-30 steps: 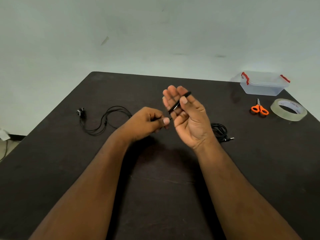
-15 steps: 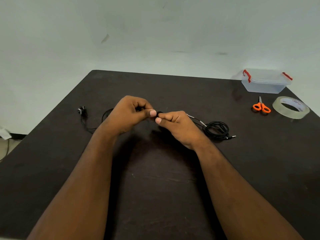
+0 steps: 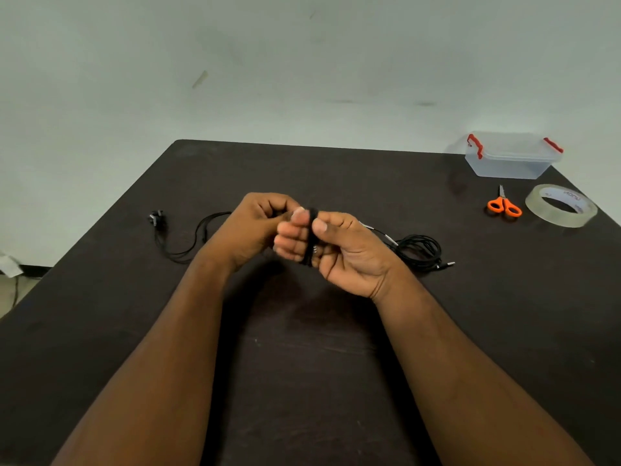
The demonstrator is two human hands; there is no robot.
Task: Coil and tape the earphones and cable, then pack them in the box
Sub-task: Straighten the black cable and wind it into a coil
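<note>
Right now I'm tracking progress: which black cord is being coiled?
The earphone cord, wrapped round the right hand's fingers and fed by the left hand. The bundled cable lies untouched on the table.

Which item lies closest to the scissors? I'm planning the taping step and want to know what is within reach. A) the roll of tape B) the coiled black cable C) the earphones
A: the roll of tape lies just right of the scissors, far nearer than the others.
</note>
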